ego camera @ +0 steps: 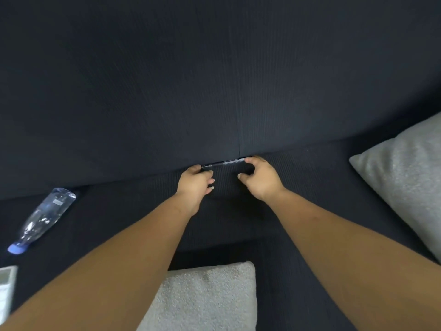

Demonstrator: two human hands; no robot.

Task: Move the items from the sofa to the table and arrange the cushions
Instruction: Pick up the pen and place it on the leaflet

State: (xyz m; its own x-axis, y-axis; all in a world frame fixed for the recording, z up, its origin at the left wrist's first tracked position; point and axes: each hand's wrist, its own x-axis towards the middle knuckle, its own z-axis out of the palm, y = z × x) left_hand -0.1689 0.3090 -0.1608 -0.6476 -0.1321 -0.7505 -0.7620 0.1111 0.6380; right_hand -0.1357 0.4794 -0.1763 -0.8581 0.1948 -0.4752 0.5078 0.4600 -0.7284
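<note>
A slim clear pen [224,163] lies along the crease where the dark sofa's seat meets its backrest [214,80]. My left hand [194,185] pinches the pen's left end. My right hand [261,179] pinches its right end. A clear plastic bottle [41,219] with a blue cap lies on its side on the seat at the left. A white remote control [7,287] lies at the left edge, partly cut off. A light grey cushion [205,299] lies on the seat just below my arms. Another grey cushion [405,180] leans at the right.
The dark sofa seat [298,187] fills the lower half of the view and the backrest fills the upper half. No table is in view.
</note>
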